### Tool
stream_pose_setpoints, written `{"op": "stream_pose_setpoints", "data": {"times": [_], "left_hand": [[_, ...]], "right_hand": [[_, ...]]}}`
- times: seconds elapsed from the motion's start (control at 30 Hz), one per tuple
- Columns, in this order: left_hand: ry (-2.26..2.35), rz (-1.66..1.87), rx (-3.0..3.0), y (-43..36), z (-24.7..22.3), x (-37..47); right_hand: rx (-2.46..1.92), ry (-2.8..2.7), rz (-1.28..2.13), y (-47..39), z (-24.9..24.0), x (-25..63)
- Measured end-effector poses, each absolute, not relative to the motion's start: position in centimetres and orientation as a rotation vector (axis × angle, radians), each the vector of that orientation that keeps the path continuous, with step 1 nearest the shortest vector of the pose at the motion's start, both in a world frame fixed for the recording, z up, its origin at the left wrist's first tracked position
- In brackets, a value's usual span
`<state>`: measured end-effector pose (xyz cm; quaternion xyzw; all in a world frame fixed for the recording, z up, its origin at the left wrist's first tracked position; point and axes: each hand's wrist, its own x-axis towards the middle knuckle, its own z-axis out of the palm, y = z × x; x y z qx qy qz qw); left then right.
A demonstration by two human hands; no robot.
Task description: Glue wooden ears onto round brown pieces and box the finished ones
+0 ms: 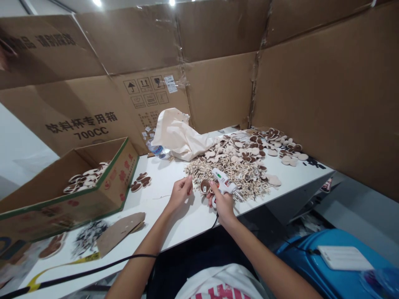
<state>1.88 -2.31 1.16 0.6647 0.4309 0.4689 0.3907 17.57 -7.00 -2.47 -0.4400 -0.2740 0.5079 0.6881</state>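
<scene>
My right hand (222, 201) is wrapped round a white hot glue gun (222, 179), its metal nozzle pointing right and down. A brown plush piece (205, 185) with a small pale label shows at the fingers of that hand; whether they hold it, I cannot tell. To the left, my left hand (181, 191) hovers over the white table with thumb and fingertips pressed together. Anything between them is too small to make out. Right behind both hands lies a heap of cream cord loops (232, 176), with cream and brown plush shapes (246, 149) piled beyond it.
A cardboard box (124, 174) with plush pieces inside stands on the left. Near it lie brown plush pieces (141, 182), a cardboard scrap (120, 232) and dark scraps (89, 236). A cream cloth bag (179, 135) and a plastic bottle (156, 148) sit before the cardboard wall (218, 91).
</scene>
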Motion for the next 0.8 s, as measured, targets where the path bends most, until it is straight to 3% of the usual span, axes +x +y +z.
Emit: {"op": "stream_pose_setpoints", "data": {"times": [0.27, 0.8], "left_hand": [[0.934, 0.834, 1.768, -3.3, 1.2, 2.4], [0.891, 0.833, 1.786, -3.2, 1.1, 2.4]], "right_hand": [[-0.99, -0.633, 1.133, -7.0, -2.4, 17.6], [-1.005, -0.652, 1.144, -6.9, -2.6, 17.6]]}}
